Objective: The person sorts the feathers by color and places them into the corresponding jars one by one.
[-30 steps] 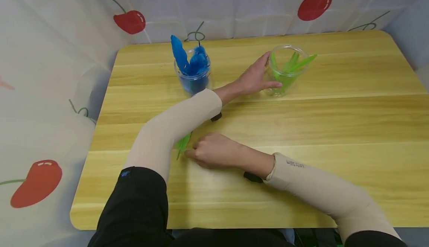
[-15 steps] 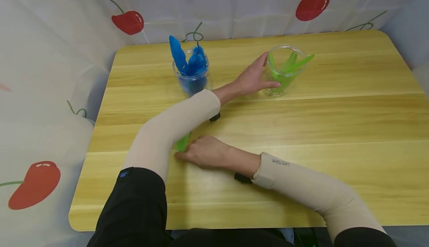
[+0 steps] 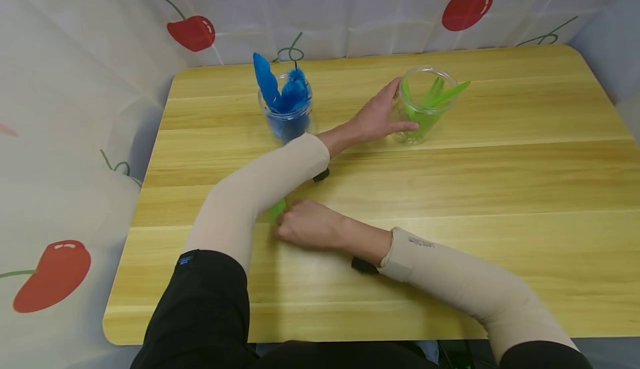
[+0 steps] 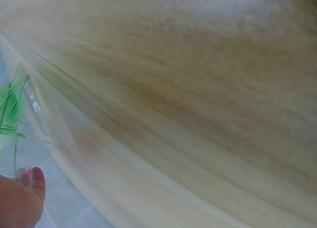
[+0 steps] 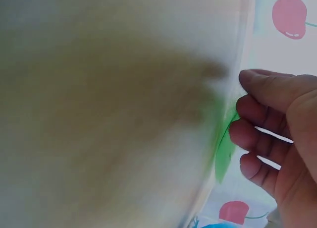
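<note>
My left hand (image 3: 377, 116) reaches across to a clear plastic cup (image 3: 404, 133) and holds its left side, thumb in front and fingers behind. Several green feathers (image 3: 434, 101) stand in that cup, one leaning out over the rim to the right. Lower down, my right hand (image 3: 312, 224) is close to the tabletop with its fingers curled, pinching a green feather (image 3: 278, 209). In the right wrist view this feather (image 5: 225, 148) shows beside the fingertips; its pinched end is hidden. The left wrist view catches only part of the left hand (image 4: 22, 200).
A second clear cup (image 3: 286, 127) with blue feathers (image 3: 295, 92) stands at the back left, behind the left forearm (image 3: 260, 174). The wooden table (image 3: 500, 191) meets a white curtain (image 3: 345, 13) printed with cherries.
My right hand moved left to the green feather, its extended finger then drawing in and curling. The feather has shifted slightly right. My left hand stays on the cup.
</note>
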Demonstrator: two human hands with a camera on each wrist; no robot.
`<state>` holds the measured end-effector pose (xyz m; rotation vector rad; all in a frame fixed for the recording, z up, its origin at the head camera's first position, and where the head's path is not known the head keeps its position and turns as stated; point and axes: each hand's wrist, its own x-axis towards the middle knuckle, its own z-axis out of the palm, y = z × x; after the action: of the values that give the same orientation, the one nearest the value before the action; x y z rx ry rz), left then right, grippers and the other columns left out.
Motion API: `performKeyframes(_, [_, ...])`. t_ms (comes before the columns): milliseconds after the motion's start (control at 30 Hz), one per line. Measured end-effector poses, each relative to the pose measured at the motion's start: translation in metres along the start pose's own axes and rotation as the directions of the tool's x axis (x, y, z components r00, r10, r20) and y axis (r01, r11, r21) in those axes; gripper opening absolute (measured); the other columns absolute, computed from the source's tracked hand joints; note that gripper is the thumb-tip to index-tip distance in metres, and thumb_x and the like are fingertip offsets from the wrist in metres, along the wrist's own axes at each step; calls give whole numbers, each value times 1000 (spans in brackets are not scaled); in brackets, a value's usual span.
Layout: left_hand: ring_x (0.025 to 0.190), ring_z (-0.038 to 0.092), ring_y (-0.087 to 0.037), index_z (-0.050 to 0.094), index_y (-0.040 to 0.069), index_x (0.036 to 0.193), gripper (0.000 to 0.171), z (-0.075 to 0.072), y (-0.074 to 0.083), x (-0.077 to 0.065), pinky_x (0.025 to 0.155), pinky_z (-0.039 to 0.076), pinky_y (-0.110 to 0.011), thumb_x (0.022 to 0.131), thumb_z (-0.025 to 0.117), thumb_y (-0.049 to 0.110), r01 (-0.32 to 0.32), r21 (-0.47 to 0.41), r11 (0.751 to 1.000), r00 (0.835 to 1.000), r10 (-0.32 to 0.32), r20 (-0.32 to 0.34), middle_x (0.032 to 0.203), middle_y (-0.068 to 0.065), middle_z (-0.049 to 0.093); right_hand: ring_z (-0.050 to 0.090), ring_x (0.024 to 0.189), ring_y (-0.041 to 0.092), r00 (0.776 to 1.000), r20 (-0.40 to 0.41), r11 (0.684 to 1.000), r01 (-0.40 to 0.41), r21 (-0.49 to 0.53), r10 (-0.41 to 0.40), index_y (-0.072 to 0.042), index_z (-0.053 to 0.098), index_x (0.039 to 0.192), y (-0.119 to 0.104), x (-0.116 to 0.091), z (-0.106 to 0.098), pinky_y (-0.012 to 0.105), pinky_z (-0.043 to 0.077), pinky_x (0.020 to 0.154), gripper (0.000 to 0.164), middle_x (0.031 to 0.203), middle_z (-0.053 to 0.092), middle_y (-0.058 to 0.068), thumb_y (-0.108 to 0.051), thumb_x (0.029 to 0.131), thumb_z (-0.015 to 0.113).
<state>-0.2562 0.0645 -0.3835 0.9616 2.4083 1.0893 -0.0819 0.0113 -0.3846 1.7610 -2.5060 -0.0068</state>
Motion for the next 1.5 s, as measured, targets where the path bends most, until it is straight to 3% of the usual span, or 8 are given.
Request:
performKeyframes(267, [139,28,-5,11,16,157,104,0,4,0,110,23,-16,82,77,48,5,-1,1000,1000,-5,-3,154,2,30,57,70,13,999,-37,999,31,-44,-33,-25,72,87,0,-26,-12,25,44,60,20,78,60,-4,-8,94,63])
performKeyframes(500, [138,29,-4,11,18,157,104,0,5,-1,110,23,-16,82,77,49,16,5,1000,1000,-16,-8,154,4,30,40,66,11,976,-214,988,6,155,28,-21,76,91,8,-54,-29,22,36,57,18,74,46,-3,-5,93,67])
performKeyframes(933, [139,31,-8,9,18,158,105,1,4,-2,109,29,-19,83,74,52,46,49,998,999,-46,-9,157,2,26,60,82,11,943,-281,922,-62,383,180,-4,75,102,25,-111,-72,21,52,71,20,93,63,3,1,83,78])
performKeyframes(1067, [139,30,-8,10,17,158,104,1,2,-1,109,28,-19,84,74,52,19,35,999,1000,-18,-10,157,2,26,61,80,6,913,-300,868,-103,486,276,-6,76,98,36,-133,-86,21,52,69,18,92,65,-3,1,82,78])
performKeyframes(1167, [139,30,-7,11,17,158,103,1,1,-1,109,28,-18,83,75,50,-4,20,1000,1000,5,-12,156,2,28,61,79,2,893,-312,841,-121,528,325,-11,76,98,44,-152,-99,18,50,70,7,93,67,-8,-14,93,71])
performKeyframes(1267, [138,31,-7,12,16,157,103,1,1,-1,108,27,-17,83,76,49,-15,14,1000,1000,16,-15,155,1,29,60,78,1,866,-339,822,-132,554,368,-12,76,98,51,-169,-113,14,46,71,28,92,69,-9,-34,100,58])
performKeyframes(1367, [137,32,-8,13,15,157,103,2,1,0,108,27,-17,83,76,48,-14,24,1000,1000,15,-20,154,0,32,60,75,0,814,-408,828,-151,540,414,-11,76,94,61,-186,-125,12,45,69,42,89,71,-8,-44,100,52])
performKeyframes(1500, [137,32,-9,12,15,157,103,1,1,0,109,27,-18,83,76,49,9,38,999,1000,-8,-17,154,-1,31,57,74,-8,732,-493,865,-274,419,471,-4,77,90,79,-209,-142,9,40,62,40,82,73,2,-39,99,58])
